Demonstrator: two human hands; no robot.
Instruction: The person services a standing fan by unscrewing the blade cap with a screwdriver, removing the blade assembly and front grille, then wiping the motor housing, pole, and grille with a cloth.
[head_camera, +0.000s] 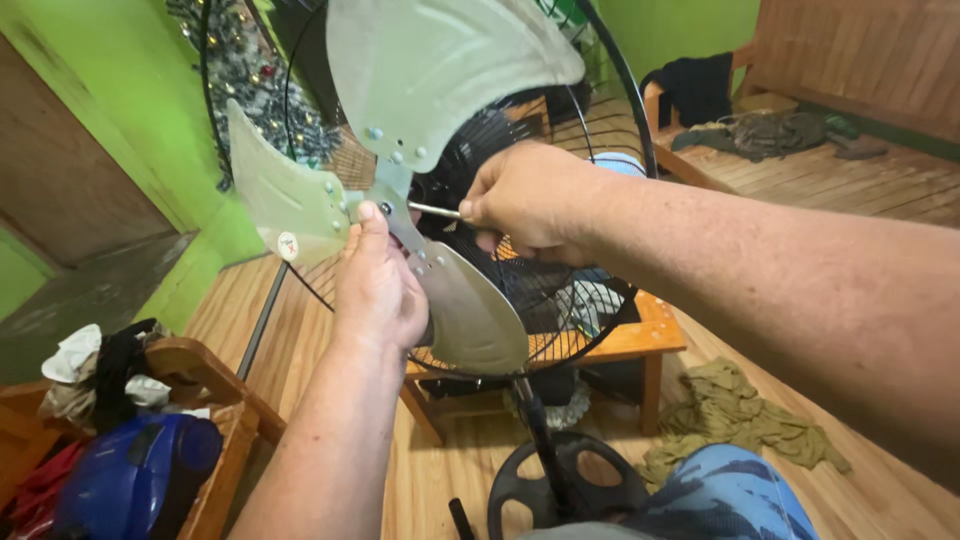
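Head view: the left hand (378, 285) is closed on the hub of the metal fan blade (400, 180), thumb by its centre. Just right of the hub, the right hand (528, 200) pinches a thin metal tool (432, 210) pointed at it. The black wire guard (540, 300) sits behind the blade.

The top fan blade (440, 70) and the wire guard (610, 80) run off the upper edge. The right hand (530, 205) covers the far end of the thin metal shaft (435, 211), and the left hand (378, 285) hides part of the hub. The person's forearms leave the frame below and at right.
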